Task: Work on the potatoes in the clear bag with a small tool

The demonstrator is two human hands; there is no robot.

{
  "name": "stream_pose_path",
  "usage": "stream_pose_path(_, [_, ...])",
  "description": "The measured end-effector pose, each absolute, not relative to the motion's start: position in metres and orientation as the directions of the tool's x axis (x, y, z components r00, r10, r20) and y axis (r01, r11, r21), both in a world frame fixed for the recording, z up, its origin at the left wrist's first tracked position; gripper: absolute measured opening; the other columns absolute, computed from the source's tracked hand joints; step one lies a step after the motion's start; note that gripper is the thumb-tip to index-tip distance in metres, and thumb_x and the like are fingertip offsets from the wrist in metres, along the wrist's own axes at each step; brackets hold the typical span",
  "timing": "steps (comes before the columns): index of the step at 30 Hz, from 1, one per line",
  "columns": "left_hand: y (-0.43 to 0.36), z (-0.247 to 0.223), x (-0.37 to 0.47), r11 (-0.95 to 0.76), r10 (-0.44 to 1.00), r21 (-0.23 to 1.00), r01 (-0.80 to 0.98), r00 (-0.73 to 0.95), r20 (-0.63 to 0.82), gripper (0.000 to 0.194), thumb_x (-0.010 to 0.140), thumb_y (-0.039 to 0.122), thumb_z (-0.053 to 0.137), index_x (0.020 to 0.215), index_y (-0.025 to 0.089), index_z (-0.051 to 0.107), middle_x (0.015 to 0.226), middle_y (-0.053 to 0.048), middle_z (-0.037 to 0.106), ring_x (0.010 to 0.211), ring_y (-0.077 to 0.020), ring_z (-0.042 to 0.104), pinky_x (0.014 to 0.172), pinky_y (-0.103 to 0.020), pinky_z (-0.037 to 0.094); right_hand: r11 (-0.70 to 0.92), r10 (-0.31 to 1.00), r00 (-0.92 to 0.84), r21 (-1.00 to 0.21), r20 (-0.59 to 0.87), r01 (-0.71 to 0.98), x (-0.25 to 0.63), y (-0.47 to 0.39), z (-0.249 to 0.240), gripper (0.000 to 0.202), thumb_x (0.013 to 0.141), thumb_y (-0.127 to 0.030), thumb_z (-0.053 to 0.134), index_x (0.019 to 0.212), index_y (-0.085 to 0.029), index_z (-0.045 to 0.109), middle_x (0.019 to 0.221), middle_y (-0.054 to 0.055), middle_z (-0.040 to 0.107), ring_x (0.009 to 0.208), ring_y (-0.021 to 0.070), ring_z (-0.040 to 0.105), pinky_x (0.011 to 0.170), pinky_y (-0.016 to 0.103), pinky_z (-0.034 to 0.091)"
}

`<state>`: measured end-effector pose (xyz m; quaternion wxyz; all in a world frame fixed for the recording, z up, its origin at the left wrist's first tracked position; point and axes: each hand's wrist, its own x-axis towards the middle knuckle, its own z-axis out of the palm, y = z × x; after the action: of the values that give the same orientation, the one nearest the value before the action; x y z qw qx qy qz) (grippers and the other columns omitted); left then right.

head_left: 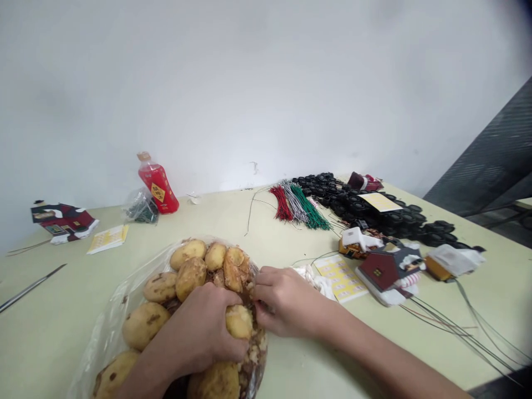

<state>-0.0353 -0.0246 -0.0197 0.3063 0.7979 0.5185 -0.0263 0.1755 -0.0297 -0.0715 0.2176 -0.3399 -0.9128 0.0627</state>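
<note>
Pale table [216, 216]; over the bag [103, 327], left hand [203, 327] grasps a potato [239, 322]; at the bag's right edge, right hand [286, 302] curls, hold unclear. Likely peeling; next needs steadiness.

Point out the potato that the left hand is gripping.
It is the pale-topped potato between the thumb and fingers of the left hand, right beside the right hand; the other potatoes lie around it, ungripped.

Wall [233, 83]: pale grey, stretched across the upper frame, scuffed near the centre.
Table [50, 346]: pale yellow-green top, set along the wall.
Right side: a dark ridged surface [490, 149] is seen.
Light: most brightly cast on mid-wall.
</note>
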Motion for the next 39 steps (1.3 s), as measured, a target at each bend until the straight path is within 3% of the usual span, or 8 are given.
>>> stream_pose_path(6, [-0.0236, -0.0170, -0.0324, -0.295, 0.807, 0.440, 0.848, 0.468, -0.361, 0.014, 0.061, 0.033, 0.071, 0.066, 0.023, 0.063, 0.063, 0.003, 0.062, 0.068, -0.0193, 0.059, 0.064, -0.035, 0.039, 0.787, 0.617, -0.696, -0.292, 0.368, 0.543, 0.1749, -0.0301, -0.0737, 0.012, 0.082, -0.014, 0.067, 0.073, -0.022, 0.063, 0.076, 0.003, 0.069, 0.071, 0.0179, 0.058, 0.061, 0.029, 0.038])
stream_pose_path(11, [-0.0237, -0.0153, -0.0312, -0.280, 0.806, 0.416, 0.865, 0.448, -0.388, 0.018, 0.060, 0.034, 0.071, 0.062, 0.023, 0.057, 0.059, 0.003, 0.055, 0.064, -0.0181, 0.053, 0.061, -0.036, 0.035, 0.773, 0.633, -0.680, -0.262, 0.370, 0.578, 0.1748, -0.0290, -0.0752, 0.011, 0.083, -0.013, 0.064, 0.076, -0.021, 0.065, 0.078, 0.003, 0.070, 0.074, 0.0188, 0.059, 0.062, 0.030, 0.039])
stream_pose_path(16, [-0.0247, -0.0155, -0.0319, -0.298, 0.811, 0.427, 0.854, 0.462, -0.358, 0.014, 0.062, 0.034, 0.069, 0.069, 0.022, 0.067, 0.066, 0.002, 0.067, 0.069, -0.0201, 0.061, 0.064, -0.035, 0.038, 0.794, 0.608, -0.694, -0.280, 0.387, 0.540, 0.1740, -0.0291, -0.0756, 0.010, 0.081, -0.014, 0.066, 0.074, -0.021, 0.065, 0.077, 0.003, 0.070, 0.071, 0.0174, 0.058, 0.061, 0.030, 0.038])
stream_pose_path(29, [-0.0223, -0.0195, -0.0332, -0.277, 0.806, 0.417, 0.866, 0.446, -0.389, 0.017, 0.058, 0.036, 0.072, 0.064, 0.024, 0.062, 0.060, 0.003, 0.059, 0.066, -0.0189, 0.055, 0.062, -0.034, 0.036, 0.782, 0.622, -0.667, -0.288, 0.410, 0.553, 0.1744, -0.0285, -0.0784, 0.011, 0.080, -0.012, 0.065, 0.073, -0.021, 0.065, 0.076, 0.003, 0.071, 0.072, 0.0179, 0.060, 0.062, 0.029, 0.038])
stream_pose_path(34, [-0.0220, -0.0213, -0.0332, -0.278, 0.810, 0.412, 0.868, 0.442, -0.385, 0.018, 0.059, 0.037, 0.072, 0.068, 0.024, 0.065, 0.065, 0.002, 0.067, 0.067, -0.0198, 0.060, 0.062, -0.035, 0.037, 0.789, 0.614, -0.684, -0.292, 0.393, 0.540, 0.1729, -0.0286, -0.0787, 0.009, 0.081, -0.014, 0.066, 0.074, -0.020, 0.066, 0.077, 0.004, 0.072, 0.070, 0.0175, 0.059, 0.060, 0.030, 0.036])
stream_pose_path(39, [-0.0222, -0.0206, -0.0336, -0.288, 0.806, 0.409, 0.866, 0.450, -0.384, 0.017, 0.059, 0.036, 0.071, 0.064, 0.024, 0.061, 0.061, 0.004, 0.060, 0.066, -0.0183, 0.056, 0.061, -0.035, 0.036, 0.787, 0.616, -0.676, -0.275, 0.405, 0.552, 0.1736, -0.0284, -0.0783, 0.010, 0.080, -0.012, 0.065, 0.074, -0.020, 0.067, 0.077, 0.004, 0.072, 0.071, 0.0169, 0.059, 0.062, 0.030, 0.038])
